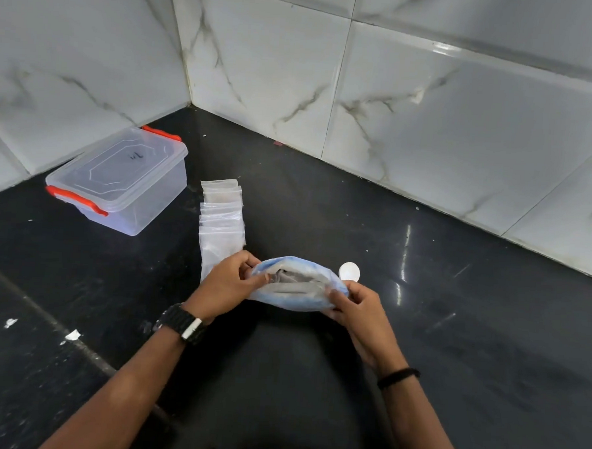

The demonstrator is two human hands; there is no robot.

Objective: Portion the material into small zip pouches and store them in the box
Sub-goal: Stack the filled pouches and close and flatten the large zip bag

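Hands at work over a dark table (453, 335) set into a corner of white marbled wall tiles (431, 111): a person pulls open the mouth of a bluish plastic bag (295, 301), grey material (290, 279) visible inside. The left hand (228, 282), a black watch (183, 323) on its wrist, pinches the bag's left rim; the right hand (353, 308), a thin black band (398, 377) at the wrist, grips the right rim with curled fingers. A row of small clear zip pouches (223, 217) lies overlapped just behind the left hand. The clear box (118, 179), lid on and orange clasps at both ends, stands at the far left by the wall. A small white round object (349, 271) lies just beyond the bag.
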